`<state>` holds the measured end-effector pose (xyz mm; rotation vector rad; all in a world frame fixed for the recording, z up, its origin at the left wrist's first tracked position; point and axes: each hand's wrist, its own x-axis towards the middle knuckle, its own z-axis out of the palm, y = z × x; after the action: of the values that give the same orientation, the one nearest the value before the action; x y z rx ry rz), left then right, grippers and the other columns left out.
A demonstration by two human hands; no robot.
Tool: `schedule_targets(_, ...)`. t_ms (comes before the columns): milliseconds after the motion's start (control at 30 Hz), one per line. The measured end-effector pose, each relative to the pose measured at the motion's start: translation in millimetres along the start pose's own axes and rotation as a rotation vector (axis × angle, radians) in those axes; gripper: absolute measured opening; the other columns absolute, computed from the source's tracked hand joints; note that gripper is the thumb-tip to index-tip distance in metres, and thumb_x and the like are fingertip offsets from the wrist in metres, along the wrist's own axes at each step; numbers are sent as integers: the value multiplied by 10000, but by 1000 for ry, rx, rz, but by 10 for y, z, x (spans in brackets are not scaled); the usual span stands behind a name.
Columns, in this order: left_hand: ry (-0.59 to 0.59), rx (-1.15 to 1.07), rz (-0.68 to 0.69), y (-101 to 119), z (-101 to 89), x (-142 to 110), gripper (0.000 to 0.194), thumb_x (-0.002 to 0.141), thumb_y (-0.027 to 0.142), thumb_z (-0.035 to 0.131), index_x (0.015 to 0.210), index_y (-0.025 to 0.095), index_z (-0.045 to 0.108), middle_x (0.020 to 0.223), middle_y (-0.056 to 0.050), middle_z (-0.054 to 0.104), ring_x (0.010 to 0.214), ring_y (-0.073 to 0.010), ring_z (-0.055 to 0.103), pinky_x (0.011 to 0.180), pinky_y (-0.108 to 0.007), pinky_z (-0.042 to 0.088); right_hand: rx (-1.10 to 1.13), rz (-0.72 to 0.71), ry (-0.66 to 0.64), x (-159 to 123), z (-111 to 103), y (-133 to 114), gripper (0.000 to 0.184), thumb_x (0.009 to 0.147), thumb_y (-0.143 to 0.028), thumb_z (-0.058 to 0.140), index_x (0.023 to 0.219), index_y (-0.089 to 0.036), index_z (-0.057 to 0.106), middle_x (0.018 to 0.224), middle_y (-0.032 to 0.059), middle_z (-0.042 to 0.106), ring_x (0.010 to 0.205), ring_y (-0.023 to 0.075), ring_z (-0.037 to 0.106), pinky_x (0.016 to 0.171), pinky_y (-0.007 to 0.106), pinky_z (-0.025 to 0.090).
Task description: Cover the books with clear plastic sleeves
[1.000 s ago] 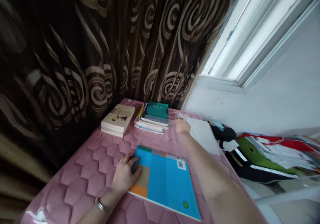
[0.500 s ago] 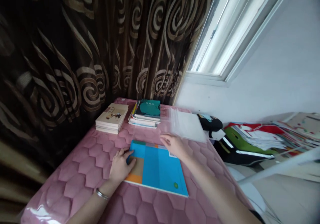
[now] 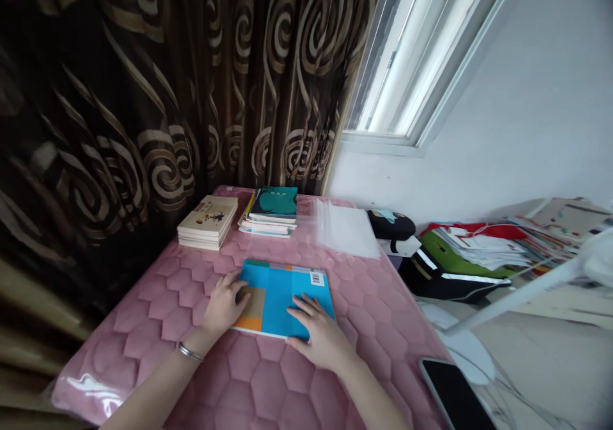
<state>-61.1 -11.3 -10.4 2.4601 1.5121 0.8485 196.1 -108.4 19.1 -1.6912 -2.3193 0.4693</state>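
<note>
A blue book [image 3: 287, 289] with an orange and tan corner and a barcode lies flat on the pink quilted table [image 3: 268, 385]. My left hand [image 3: 225, 302] rests on the book's left edge, fingers spread flat. My right hand [image 3: 320, 334] lies on the book's near right corner, fingers stretched out flat. Neither hand grips anything. A bracelet sits on my left wrist.
At the table's far side stand a cream book stack [image 3: 208, 221], a stack topped by a teal book [image 3: 271, 209] and clear plastic sleeves [image 3: 345, 229]. A dark phone [image 3: 453, 395] lies at the near right. Bags and papers [image 3: 479, 251] crowd the right. A patterned curtain [image 3: 143, 98] hangs behind.
My right hand has drawn back from the far plastic sleeves and come down flat on the blue book's near right corner. The view has pulled back, and the phone now shows.
</note>
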Motion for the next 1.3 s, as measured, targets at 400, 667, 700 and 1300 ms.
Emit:
schedule_targets(400,-458,-238,118,74,-320,-179,633,729,483,734,1292,240,578,1508,-113,392,1402,-287,332,1134,-469,320,77,-28,-23,18,-59,55,518,865,-492,566,1305,-221,590,1468,83,433,1406,294,308,1161,512,247)
schedule_targets(667,-453,-257,82,153,-367,-115,311,910,416,524,1038,224,732,1405,-94,534,1346,-249,433,1111,-413,359,98,-38,5,67,-174,61,311,929,-414,500,1089,-272,726,1269,38,642,1269,246,510,1054,399,400)
schedule_targets(700,-435,-249,83,170,-367,-96,331,929,415,487,982,213,744,1368,-95,569,1323,-242,462,1102,-401,370,60,-38,23,80,-186,19,303,949,-383,471,1058,-278,734,1193,34,687,1189,229,578,996,362,442)
schedule_targets(1300,-267,223,442,702,116,-380,549,784,408,718,1252,169,561,1391,-147,519,1319,-328,434,1057,-453,401,-437,35,527,598,-447,-205,241,980,-256,444,926,-212,675,854,44,726,753,166,644,710,277,354)
